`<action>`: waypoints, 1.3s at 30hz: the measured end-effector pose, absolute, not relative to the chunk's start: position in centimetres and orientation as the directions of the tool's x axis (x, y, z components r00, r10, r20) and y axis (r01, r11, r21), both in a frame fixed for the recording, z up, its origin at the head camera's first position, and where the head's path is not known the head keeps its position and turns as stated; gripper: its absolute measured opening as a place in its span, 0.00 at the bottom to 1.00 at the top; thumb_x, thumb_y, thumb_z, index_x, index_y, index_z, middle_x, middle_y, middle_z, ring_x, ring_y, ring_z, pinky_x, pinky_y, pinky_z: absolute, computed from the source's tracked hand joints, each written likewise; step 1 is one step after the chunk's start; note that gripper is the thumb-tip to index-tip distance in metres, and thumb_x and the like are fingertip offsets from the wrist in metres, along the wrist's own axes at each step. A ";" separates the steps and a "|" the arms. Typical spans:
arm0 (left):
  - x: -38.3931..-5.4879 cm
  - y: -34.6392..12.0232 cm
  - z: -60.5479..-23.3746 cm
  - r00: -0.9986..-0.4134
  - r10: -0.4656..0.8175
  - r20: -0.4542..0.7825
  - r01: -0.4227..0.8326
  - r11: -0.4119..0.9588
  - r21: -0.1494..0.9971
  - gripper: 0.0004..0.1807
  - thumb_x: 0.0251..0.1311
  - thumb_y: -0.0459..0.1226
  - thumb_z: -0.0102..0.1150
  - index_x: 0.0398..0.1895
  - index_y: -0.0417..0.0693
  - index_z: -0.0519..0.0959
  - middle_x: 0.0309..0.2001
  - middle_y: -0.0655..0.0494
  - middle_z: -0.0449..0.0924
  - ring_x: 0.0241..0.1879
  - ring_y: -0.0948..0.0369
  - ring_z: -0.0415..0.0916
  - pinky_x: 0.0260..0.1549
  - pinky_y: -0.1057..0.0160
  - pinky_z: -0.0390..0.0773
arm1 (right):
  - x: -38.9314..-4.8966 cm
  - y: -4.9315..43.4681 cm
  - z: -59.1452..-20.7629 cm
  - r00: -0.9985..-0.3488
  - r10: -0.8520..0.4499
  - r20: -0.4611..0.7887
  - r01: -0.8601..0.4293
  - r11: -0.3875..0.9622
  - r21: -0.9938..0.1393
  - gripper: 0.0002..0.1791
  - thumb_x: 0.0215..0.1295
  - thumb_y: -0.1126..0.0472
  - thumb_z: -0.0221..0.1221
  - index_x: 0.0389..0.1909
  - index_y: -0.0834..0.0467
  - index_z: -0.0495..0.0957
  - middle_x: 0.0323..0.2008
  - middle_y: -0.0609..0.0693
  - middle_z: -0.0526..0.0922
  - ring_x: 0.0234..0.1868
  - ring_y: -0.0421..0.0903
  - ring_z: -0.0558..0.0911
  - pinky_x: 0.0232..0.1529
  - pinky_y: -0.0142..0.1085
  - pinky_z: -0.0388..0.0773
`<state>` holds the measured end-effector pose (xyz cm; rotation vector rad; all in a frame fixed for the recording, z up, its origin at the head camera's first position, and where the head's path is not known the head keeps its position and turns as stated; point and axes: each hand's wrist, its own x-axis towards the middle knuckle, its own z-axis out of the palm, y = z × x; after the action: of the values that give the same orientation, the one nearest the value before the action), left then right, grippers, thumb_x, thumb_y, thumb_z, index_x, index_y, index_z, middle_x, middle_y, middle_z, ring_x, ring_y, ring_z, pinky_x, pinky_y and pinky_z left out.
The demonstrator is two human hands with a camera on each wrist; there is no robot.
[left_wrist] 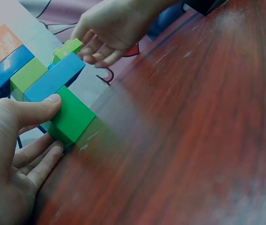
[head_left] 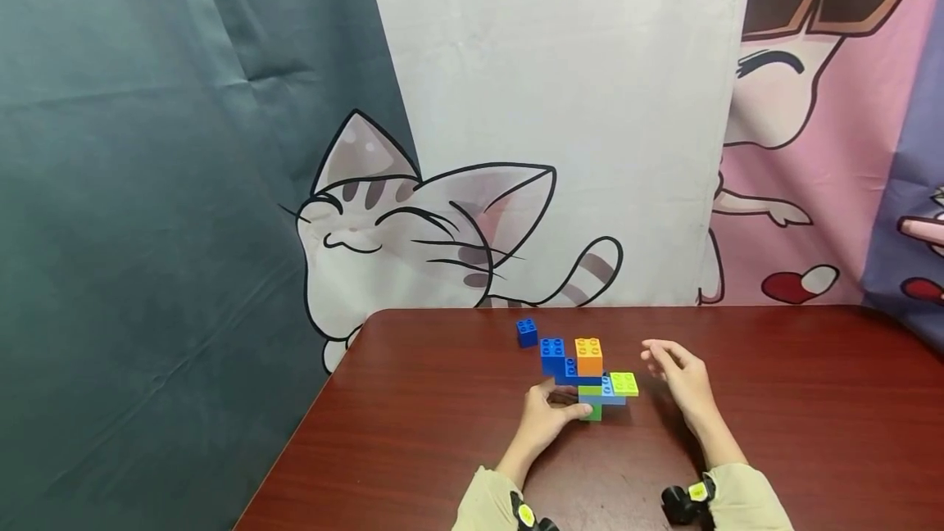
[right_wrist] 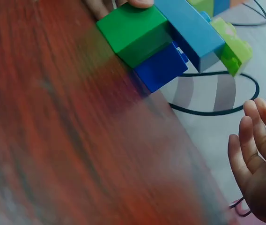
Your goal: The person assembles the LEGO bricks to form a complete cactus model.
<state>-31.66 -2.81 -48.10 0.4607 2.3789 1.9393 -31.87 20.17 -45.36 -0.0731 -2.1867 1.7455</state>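
Assembly: a brick stack (head_left: 590, 379) of interlocked plastic bricks is stood on the dark red counter (head_left: 774, 433), near its middle.
Base: a green brick (left_wrist: 71, 117) is seated at the bottom; a light blue brick (left_wrist: 53, 80) is carried across it.
Upper bricks: an orange brick (head_left: 588, 356) and a dark blue brick (head_left: 553, 355) are set on top; a lime brick (head_left: 624, 383) overhangs at 3 o'clock.
Left hand: the left hand (head_left: 546, 420) is closed on the green brick, thumb (left_wrist: 37, 110) pressed to its upper edge, fingers curled beneath.
Right hand: the right hand (head_left: 682, 379) is held at 3 o'clock of the stack, fingers spread and relaxed, nothing held.
Loose part: a single blue brick (head_left: 527, 333) is stood apart at 11 o'clock.
Handling: the stack is judged light, rigid and smooth-sided; overhangs may lever apart.
Grip point: the base brick is recommended, on opposite flat faces.
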 end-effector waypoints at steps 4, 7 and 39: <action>-31.7 -2.9 -48.1 -0.953 0.256 0.165 0.215 0.179 0.960 0.16 0.52 0.37 0.71 0.44 0.42 0.83 0.40 0.46 0.87 0.34 0.71 0.80 0.35 0.75 0.78 | -31.9 20.4 -45.9 -0.956 0.235 0.174 -0.125 0.210 -0.970 0.27 0.74 0.49 0.50 0.57 0.70 0.73 0.29 0.28 0.80 0.34 0.29 0.81 0.37 0.23 0.79; -31.7 -2.9 -48.3 -0.950 0.259 0.176 0.227 0.178 0.958 0.16 0.52 0.37 0.71 0.44 0.41 0.83 0.40 0.45 0.86 0.34 0.70 0.81 0.35 0.75 0.79 | -31.9 20.4 -46.2 -0.967 0.209 0.145 -0.097 0.223 -0.970 0.29 0.74 0.47 0.49 0.59 0.69 0.72 0.30 0.27 0.79 0.36 0.29 0.80 0.38 0.22 0.79; -31.6 -3.3 -48.2 -0.953 0.233 0.194 0.235 0.165 0.958 0.16 0.53 0.33 0.69 0.46 0.38 0.82 0.41 0.43 0.85 0.36 0.65 0.82 0.37 0.73 0.81 | -35.8 19.2 -47.5 -0.950 -0.311 0.014 -0.137 0.375 -0.917 0.33 0.70 0.48 0.55 0.70 0.59 0.64 0.68 0.65 0.68 0.64 0.59 0.69 0.62 0.52 0.71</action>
<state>-31.61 -3.29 -48.17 0.4815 2.3987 1.9736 -35.77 19.21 -47.53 0.4498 -2.7350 1.7966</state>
